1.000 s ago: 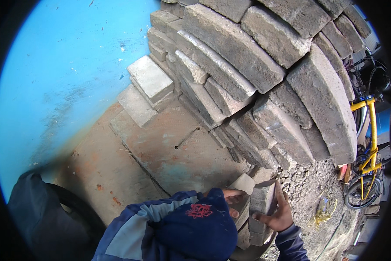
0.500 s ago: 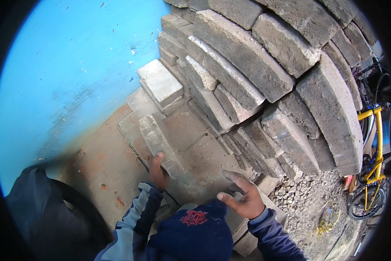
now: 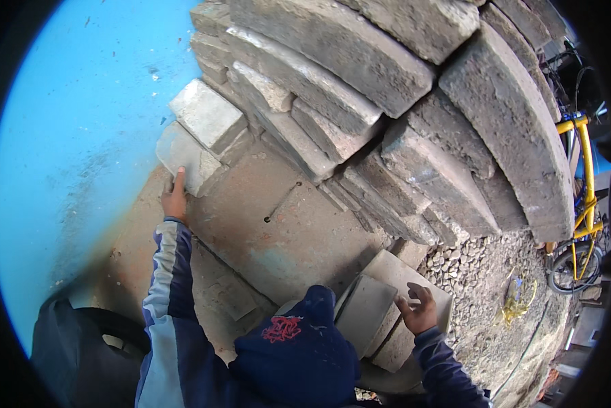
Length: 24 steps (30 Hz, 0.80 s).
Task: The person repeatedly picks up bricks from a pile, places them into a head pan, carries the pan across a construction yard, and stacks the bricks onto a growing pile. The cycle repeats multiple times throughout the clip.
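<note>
My left arm reaches out beside the blue wall. The left hand (image 3: 174, 200) grips the near end of a grey concrete block (image 3: 185, 154), one digit lying on its top; the other fingers are mostly hidden. That block sits against a whiter concrete block (image 3: 209, 114) standing by the wall. My right hand (image 3: 420, 310) is over the paler concrete blocks (image 3: 368, 307) at the lower right, its fingers apart and slightly bent, with nothing in them.
A tall stack of rough concrete blocks (image 3: 333, 51) rises ahead and to the right. The blue wall (image 3: 81, 136) bounds the left. Gravel (image 3: 465, 265), a yellow bicycle (image 3: 584, 177) and a dark rounded object (image 3: 67, 347) lie around. A dirty slab floor (image 3: 251, 197) spreads between.
My left hand has moved forward and left with the block, bringing it against the whiter one by the wall. My right hand has moved right and nearer to me, over the lower right blocks.
</note>
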Tool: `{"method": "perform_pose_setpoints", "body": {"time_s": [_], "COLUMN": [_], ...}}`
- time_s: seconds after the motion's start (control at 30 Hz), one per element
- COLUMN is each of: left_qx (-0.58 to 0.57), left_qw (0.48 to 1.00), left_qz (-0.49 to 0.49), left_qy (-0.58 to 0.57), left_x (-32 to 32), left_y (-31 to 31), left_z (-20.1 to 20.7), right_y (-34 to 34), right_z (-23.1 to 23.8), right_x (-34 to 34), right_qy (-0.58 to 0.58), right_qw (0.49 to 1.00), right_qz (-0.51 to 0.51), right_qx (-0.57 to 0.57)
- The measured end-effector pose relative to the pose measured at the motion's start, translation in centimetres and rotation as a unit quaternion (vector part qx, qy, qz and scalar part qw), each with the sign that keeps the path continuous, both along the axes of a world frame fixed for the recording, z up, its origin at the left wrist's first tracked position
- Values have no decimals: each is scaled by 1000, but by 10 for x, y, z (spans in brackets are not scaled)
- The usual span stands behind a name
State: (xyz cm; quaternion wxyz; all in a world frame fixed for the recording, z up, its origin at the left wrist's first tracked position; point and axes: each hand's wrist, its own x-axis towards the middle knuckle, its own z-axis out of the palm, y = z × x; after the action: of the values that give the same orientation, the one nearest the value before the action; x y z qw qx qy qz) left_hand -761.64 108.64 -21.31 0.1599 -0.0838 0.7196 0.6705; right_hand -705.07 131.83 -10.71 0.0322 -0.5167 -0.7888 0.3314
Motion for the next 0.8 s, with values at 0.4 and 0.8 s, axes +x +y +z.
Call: {"method": "perform_pose_setpoints", "body": {"time_s": [0.4, 0.8], "left_qx": [41, 83], "left_qw": [952, 755], "left_qz": [-299, -622], "left_qy": [52, -190], "left_x": [251, 357], "left_y": [52, 67], "left_z": [1, 3], "right_y": [-94, -78], "right_z": [-27, 11], "right_x": [14, -14], "right_qy": [-70, 145], "right_qw": [945, 936], "right_qz": [-209, -199], "right_qx": [-241, -252]}}
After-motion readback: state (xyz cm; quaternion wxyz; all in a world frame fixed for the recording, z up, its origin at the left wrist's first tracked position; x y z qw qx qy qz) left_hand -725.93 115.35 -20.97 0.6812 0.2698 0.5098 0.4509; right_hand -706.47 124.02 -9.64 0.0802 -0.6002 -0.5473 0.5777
